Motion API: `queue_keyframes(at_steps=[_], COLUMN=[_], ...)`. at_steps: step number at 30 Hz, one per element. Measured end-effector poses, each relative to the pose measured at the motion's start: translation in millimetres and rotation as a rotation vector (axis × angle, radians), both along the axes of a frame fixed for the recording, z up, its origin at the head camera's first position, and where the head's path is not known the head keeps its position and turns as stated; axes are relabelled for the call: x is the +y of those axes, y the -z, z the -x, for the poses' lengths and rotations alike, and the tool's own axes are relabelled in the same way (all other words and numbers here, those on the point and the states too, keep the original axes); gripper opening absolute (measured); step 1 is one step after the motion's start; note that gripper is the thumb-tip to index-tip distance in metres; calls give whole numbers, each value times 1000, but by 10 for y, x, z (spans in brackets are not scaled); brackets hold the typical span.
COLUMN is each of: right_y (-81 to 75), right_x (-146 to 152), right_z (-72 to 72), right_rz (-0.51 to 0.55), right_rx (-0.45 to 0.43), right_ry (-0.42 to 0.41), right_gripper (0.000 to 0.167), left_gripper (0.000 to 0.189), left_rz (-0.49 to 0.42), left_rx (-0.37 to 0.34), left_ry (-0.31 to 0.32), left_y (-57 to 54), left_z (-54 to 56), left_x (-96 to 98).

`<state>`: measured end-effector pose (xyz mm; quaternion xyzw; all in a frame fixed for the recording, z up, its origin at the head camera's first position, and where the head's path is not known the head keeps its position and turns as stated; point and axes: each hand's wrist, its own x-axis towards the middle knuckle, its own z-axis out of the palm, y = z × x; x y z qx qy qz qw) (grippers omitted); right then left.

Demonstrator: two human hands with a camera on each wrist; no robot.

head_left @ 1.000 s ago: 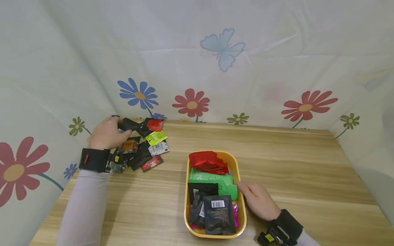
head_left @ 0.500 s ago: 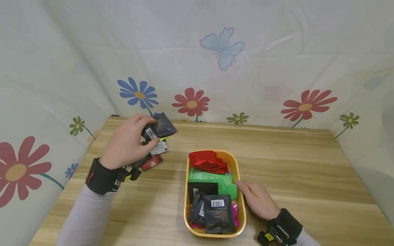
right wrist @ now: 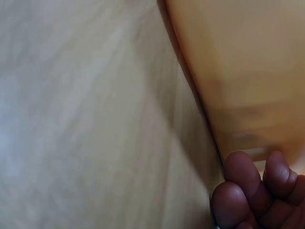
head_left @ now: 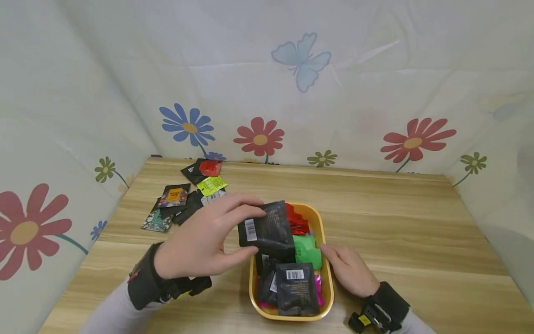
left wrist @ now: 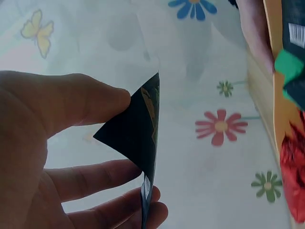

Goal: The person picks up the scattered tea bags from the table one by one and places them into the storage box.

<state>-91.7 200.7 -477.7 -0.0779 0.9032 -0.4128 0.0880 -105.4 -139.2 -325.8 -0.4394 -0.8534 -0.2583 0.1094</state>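
My left hand (head_left: 204,239) pinches a black sachet (head_left: 271,229) with a white barcode label between thumb and fingers, over the left side of a yellow plastic basket (head_left: 328,287). In the left wrist view the sachet (left wrist: 136,129) appears nearly edge-on, one corner bent. The basket contains a red foil packet (head_left: 297,220), a green pouch (head_left: 306,250), black sachets (head_left: 297,290) and something pink (head_left: 319,290), partly covered. My right hand (head_left: 352,271) holds the basket's right side, thumb at the rim; its curled fingertips (right wrist: 243,174) touch the outer wall in the right wrist view.
At the table's back left lie several loose sachets: black ones with a red patch (head_left: 210,168), a lime-green one (head_left: 212,185), an orange-labelled one (head_left: 173,195) and a patterned one (head_left: 156,221). A flower-printed curtain (head_left: 354,102) encloses the wooden table (head_left: 400,218).
My left hand has lifted a black sachet from the back-left pile and carried it right and nearer, over the basket. The right hand and basket stay where they were.
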Motion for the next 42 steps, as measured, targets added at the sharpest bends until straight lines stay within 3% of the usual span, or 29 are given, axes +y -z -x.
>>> queue_keyframes(at_steps=[2,7,9,12,17,22,27,31,37,42], right_y=[2,6,5,-2,-5,4,10,13,16,24], right_x=[4,12,13,16,22,31,27,24,22,24], right_z=[2,-1,-3,-3,7,15,15,11,11,13], right_rz=[1,-9,-11,-7,-3,-3,-4,-6,-2,-2], right_rx=[5,35,42,36,16,15,26,26,13,9], right_ry=[3,-3,-8,-14,-20,-24,-31,-29,-20,-16], right_gripper=[49,47,47,46,46,46,46,46,46,47], left_gripper=[64,104,110,111,107,102,102,100,100,103], left_rz=[25,231,278,264,253,274,322,371,434,471], left_rx=[-43,-144,-168,-177,-115,-85,-180,-255,-365,-438], left_ry=[43,113,108,72,-18,-202,-452,-621,-833,-938], left_y=[15,96,119,120,119,202,362,496,667,793], left_z=[-52,-111,-101,-57,91,434,871,1145,1364,1431], left_x=[40,80,72,48,-33,-216,-510,-777,-1117,-1272])
